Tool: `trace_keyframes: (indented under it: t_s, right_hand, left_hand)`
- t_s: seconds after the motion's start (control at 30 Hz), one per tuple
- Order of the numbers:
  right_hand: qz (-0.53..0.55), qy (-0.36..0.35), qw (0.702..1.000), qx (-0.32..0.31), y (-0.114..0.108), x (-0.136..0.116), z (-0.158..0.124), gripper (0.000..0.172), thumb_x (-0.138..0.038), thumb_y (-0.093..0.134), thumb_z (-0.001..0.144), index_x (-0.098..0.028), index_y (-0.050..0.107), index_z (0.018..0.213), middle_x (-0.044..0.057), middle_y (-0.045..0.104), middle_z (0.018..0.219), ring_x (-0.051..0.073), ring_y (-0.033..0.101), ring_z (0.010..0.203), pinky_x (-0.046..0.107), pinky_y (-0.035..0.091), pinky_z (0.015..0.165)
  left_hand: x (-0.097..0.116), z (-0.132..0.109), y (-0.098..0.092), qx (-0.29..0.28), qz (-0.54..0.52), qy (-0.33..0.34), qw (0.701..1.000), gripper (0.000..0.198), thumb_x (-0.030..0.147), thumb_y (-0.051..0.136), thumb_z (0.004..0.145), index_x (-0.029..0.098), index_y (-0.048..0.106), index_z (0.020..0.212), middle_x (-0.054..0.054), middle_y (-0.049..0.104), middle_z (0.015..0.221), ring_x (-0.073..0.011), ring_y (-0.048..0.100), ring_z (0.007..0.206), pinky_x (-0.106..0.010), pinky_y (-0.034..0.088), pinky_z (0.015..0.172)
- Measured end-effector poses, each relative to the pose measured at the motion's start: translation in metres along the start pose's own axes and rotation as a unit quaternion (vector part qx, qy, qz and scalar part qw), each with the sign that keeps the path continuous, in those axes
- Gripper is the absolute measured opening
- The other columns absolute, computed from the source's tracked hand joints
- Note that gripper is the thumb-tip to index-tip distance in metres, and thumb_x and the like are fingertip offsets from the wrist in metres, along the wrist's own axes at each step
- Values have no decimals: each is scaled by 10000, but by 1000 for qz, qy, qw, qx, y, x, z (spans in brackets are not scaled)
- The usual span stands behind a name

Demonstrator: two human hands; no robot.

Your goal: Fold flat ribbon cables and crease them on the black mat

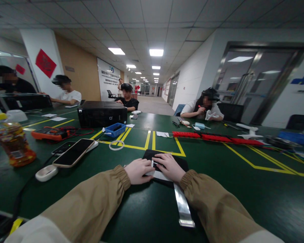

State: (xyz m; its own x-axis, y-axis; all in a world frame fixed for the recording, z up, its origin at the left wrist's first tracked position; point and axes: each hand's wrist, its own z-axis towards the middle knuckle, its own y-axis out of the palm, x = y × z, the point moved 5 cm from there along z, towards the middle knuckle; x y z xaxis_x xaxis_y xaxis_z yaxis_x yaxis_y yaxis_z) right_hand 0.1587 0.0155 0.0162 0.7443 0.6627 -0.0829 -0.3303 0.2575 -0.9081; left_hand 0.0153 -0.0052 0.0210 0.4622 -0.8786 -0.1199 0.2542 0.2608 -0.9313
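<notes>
A flat silver-grey ribbon cable [182,202] runs across a flat black square piece [149,154] and hangs down toward me over the green table. Its wide white connector [186,223] rests at the near end. My left hand [140,171] has its fingers bent around the cable's far end, at a small white part. Opposite it, my right hand [171,167] lies over the black piece, fingers curled onto the same spot. The two sets of fingertips almost meet. Both thumbs are mostly hidden, and so is the exact grip.
Left of my hands lie a phone [74,153], a white ring [116,145], a blue tray [115,130] and an orange multimeter [50,133]. A drink bottle [14,141] stands far left. Red power strips [215,137] lie right. Several people sit around the table, near a black case [101,114].
</notes>
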Motion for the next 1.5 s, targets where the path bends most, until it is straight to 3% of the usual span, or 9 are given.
trace_keyframes:
  t_s: [0.47,0.57,0.7,0.9,1.17,1.5]
  right_hand:
    - [23,1,999,27,0,2,-1,320,-233,479,882,-220,562,1191,62,526,1186,205,457,1081,398,343,949]
    - [20,40,997,70,-5,12,-2,285,-250,461,893,-203,583,1146,64,552,1131,198,471,1051,388,355,934]
    - [20,152,980,124,-7,43,-7,210,-249,491,859,-189,648,986,72,564,1080,212,477,1031,393,372,912]
    - [54,228,966,106,4,70,-12,196,-314,604,768,-172,670,886,73,594,999,207,531,939,365,409,863]
    - [75,250,962,84,4,69,-13,200,-323,607,759,-183,664,890,38,610,932,185,554,885,297,415,818]
    - [71,239,965,81,1,65,-12,186,-316,586,780,-181,665,881,46,606,946,191,545,896,294,399,814]
  left_hand:
    - [-1,-1,2,2,-13,-3,1000,265,379,478,847,231,567,1048,-32,542,925,-168,520,852,-275,409,727]
    - [-1,0,1,1,-19,-5,1000,275,377,480,845,230,564,1062,-31,545,931,-168,522,847,-275,412,725]
    - [0,0,-1,4,-24,-5,1000,287,363,489,839,224,558,1080,-35,548,961,-170,525,858,-273,413,738]
    - [2,0,-1,15,-28,-7,999,279,350,496,832,232,556,1077,-33,525,993,-162,528,850,-268,421,741]
    - [3,0,0,30,-33,-13,999,324,366,510,814,231,552,1106,-50,503,1142,-192,527,948,-317,398,850]
    - [1,0,3,33,-53,-5,998,331,363,500,829,212,549,1120,-43,570,1061,-192,508,987,-342,329,938]
